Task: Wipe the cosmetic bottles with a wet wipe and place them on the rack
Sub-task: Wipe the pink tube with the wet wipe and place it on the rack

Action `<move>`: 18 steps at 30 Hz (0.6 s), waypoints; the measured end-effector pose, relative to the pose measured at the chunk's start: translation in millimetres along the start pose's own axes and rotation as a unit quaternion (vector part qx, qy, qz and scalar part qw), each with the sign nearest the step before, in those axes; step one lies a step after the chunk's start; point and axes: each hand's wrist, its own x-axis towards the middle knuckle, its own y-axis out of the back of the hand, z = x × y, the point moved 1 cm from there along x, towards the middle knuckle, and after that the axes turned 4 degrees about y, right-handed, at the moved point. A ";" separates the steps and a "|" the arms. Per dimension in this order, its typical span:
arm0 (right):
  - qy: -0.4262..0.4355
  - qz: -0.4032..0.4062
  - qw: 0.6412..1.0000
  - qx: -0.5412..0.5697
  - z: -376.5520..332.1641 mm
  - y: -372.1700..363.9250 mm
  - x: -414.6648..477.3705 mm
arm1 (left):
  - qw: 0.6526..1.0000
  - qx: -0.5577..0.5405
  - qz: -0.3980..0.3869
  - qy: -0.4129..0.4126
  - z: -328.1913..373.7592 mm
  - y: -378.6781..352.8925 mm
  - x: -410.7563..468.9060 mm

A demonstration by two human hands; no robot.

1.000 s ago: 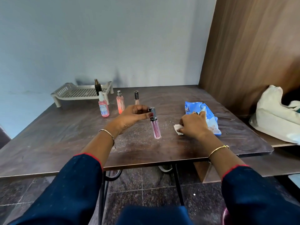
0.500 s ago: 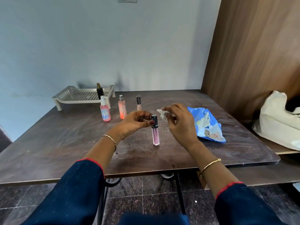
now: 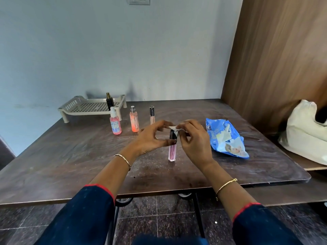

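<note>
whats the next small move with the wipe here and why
Probably draw the wipe down the pink tube: the right hand pinches it at the tube's top, the left hand holds the tube upright, and its body below is bare.

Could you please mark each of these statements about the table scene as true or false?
1. The left hand grips the pink tube at its dark cap. True.
2. The right hand pinches the white wipe at the cap's top. True.
3. The blue wipe pack lies on the rack. False: it lies on the table, right of the hands.
4. The pink spray bottle lies on its side. False: it stands upright, left of the orange bottle.
</note>
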 end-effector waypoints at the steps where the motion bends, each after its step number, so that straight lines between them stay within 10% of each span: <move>1: 0.019 -0.007 1.000 -0.017 -0.5 0.6 0.5 | 1.000 0.003 -0.003 -0.002 0.7 0.9 -1.1; 18: 0.141 -0.245 0.955 -0.085 0.3 -8.8 -34.3 | 0.996 0.067 0.048 0.028 3.9 19.3 0.6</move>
